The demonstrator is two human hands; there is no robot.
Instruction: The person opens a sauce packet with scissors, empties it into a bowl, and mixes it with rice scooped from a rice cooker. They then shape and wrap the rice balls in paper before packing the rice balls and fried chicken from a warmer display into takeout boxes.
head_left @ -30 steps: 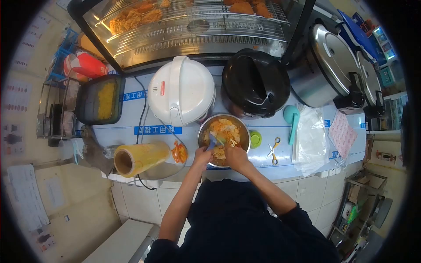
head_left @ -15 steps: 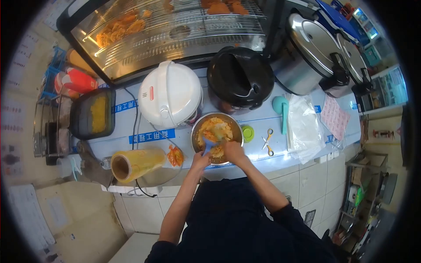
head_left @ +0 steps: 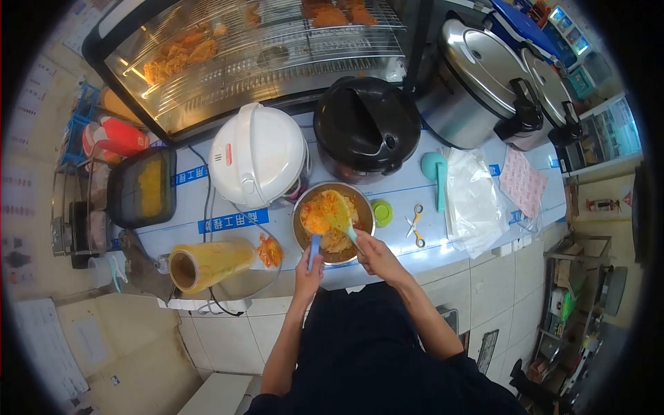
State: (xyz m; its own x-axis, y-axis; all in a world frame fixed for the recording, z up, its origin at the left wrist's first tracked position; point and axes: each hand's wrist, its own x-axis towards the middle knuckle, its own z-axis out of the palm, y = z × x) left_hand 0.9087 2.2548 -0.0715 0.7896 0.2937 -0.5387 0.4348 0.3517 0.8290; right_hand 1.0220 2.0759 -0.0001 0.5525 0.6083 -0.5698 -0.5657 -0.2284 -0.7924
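My right hand moved nearer, fingers clamping one green spatula in one steel bowl; left hand clamps one blue spatula.

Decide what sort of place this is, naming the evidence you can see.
Probably the preparation area of a small takeaway or snack shop: a lit display cabinet holds fried-looking pieces, two large lidded steel vessels stand beside it, and a metal bowl of food sits in front.
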